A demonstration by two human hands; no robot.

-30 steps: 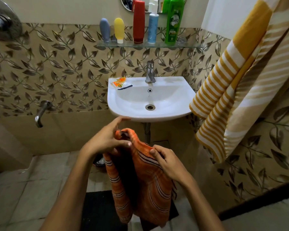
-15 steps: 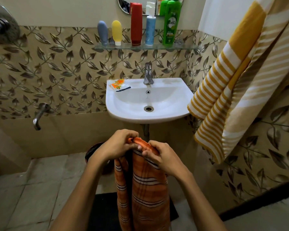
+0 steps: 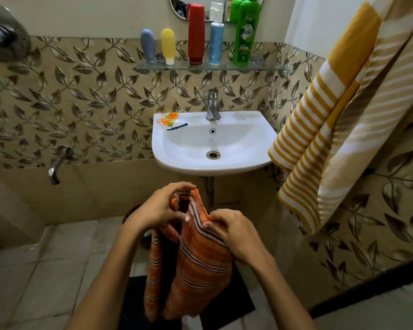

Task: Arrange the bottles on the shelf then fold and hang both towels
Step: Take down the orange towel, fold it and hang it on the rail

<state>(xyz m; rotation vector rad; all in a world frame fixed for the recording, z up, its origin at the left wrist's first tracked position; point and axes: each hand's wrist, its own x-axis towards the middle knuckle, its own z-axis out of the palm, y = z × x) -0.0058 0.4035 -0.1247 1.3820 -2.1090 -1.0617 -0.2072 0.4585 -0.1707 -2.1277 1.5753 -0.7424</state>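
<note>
Since half a second ago the two hands have come apart: they were pinched together on the top fold of the orange towel (image 3: 196, 265), now the left hand (image 3: 160, 208) sits higher and the right hand (image 3: 234, 232) lower, with the towel's top edge opened up between them. Left hand has fingers curled over the upper left part of the towel, thumb and fingertips pinching the cloth near its top corner. Right hand grips the right edge of the towel, fingers curled into the striped fabric. Towel hangs down from both hands in two loose folds, in front of and below the sink (image 3: 212, 148), above a dark mat (image 3: 227, 303) on the tiled floor. Yellow striped towel (image 3: 339, 110) hangs on the right wall, just beside the sink's right edge. On the glass shelf (image 3: 267, 66) above the tap (image 3: 212, 106) stand five bottles in a row, all upright: grey bottle (image 3: 147, 46), yellow bottle (image 3: 168, 45), red bottle (image 3: 196, 34), blue bottle (image 3: 216, 41), green bottle (image 3: 246, 32). An orange packet (image 3: 168, 118) lies on the sink's left rim with a dark thin item just beside it, too small to tell what. A wall spout (image 3: 57, 163) is at left, a shower head (image 3: 5, 39) at top left.
</note>
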